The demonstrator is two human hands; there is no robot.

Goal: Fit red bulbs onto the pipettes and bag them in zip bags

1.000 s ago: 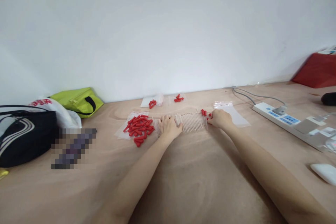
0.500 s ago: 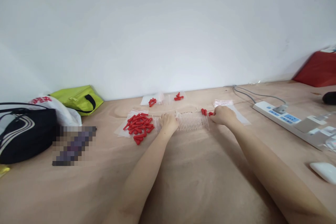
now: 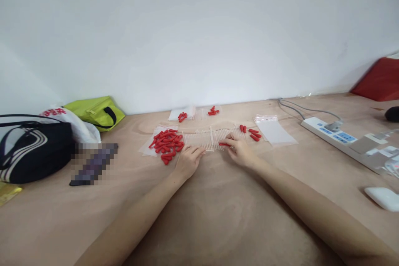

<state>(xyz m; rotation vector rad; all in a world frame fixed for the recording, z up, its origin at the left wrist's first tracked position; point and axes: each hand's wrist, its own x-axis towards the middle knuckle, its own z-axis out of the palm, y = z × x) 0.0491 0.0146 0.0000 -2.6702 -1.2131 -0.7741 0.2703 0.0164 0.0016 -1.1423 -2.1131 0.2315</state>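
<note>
My right hand [image 3: 240,153] is closed in a pinch on a small red teardrop-shaped piece [image 3: 223,144], held over the right part of a row of thin pale sticks [image 3: 199,139]. My left hand [image 3: 189,160] lies with fingers stretched at the row's near left edge, fingertips by the sticks' ends, holding nothing that shows. Left of it, a heap of red pieces [image 3: 166,141] rests partly on a clear plastic bag [image 3: 146,148]. Several more red pieces [image 3: 254,136] lie beyond my right hand, at the row's right end.
Two small groups of red pieces [image 3: 213,111] lie on bags near the wall. A zip bag [image 3: 276,131] is at the right, then a white power strip [image 3: 330,133] and a white case [image 3: 383,198]. Black [image 3: 37,153] and lime-green [image 3: 96,112] bags stand left.
My right hand has moved left from the row's right end and now holds a red piece over the sticks. My left hand has drawn back toward me and slightly left.
</note>
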